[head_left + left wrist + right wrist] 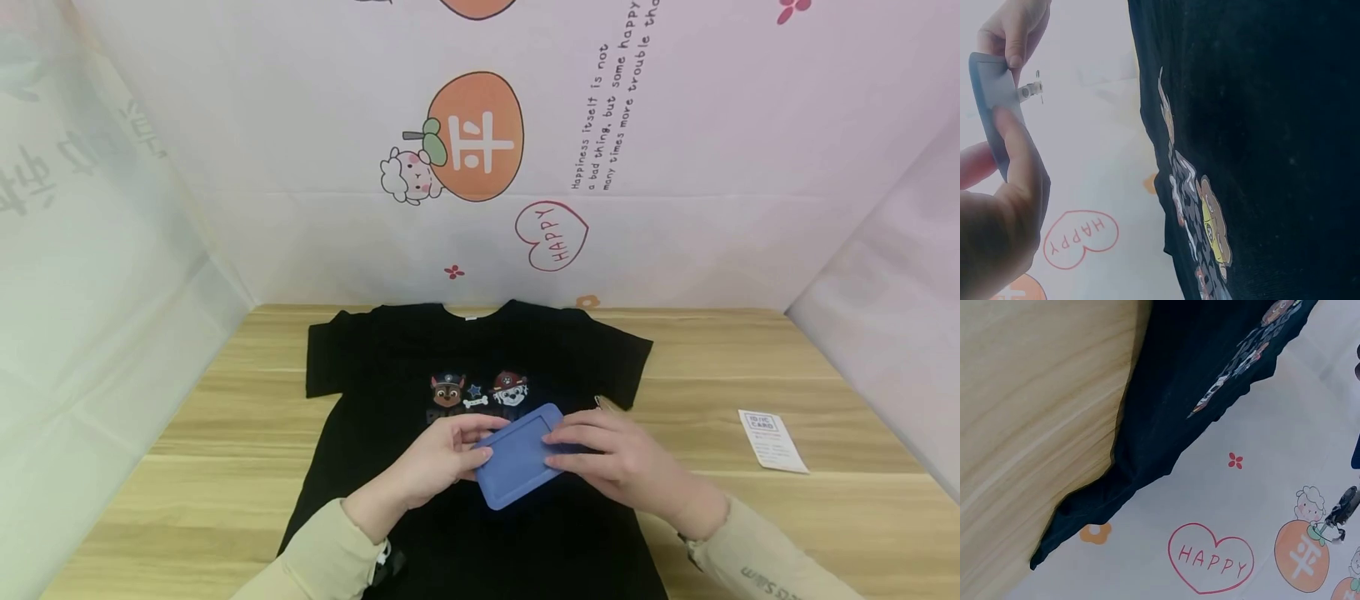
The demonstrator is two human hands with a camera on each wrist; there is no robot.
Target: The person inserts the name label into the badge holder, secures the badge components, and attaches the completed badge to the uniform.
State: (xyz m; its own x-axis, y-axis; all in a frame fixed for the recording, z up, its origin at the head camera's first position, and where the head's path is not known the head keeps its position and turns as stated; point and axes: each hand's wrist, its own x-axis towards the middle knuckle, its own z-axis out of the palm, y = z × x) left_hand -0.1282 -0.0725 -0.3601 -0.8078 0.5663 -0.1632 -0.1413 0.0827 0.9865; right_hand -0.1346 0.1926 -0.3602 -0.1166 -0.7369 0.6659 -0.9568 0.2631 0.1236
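Observation:
A blue card holder (pixel 517 457) with a raised rim and a recessed face is held tilted above the black T-shirt (pixel 465 533). My left hand (pixel 438 454) pinches its left edge, thumb on the face. At the right edge, my right hand (pixel 626 458) grips the holder with fingertips over the face. In the left wrist view, a metal clip (pixel 1030 91) sticks out from the card holder (pixel 997 84) near the right hand (pixel 1016 28). Only the dark clip (pixel 1342 509) and a sliver of the holder appear at the right wrist view's edge.
The T-shirt lies spread on the wooden table (pixel 202 492), with cartoon dogs printed on its chest. A white printed card (pixel 772 442) lies on the table at the right. White printed cloth (pixel 337 242) hangs behind and at both sides.

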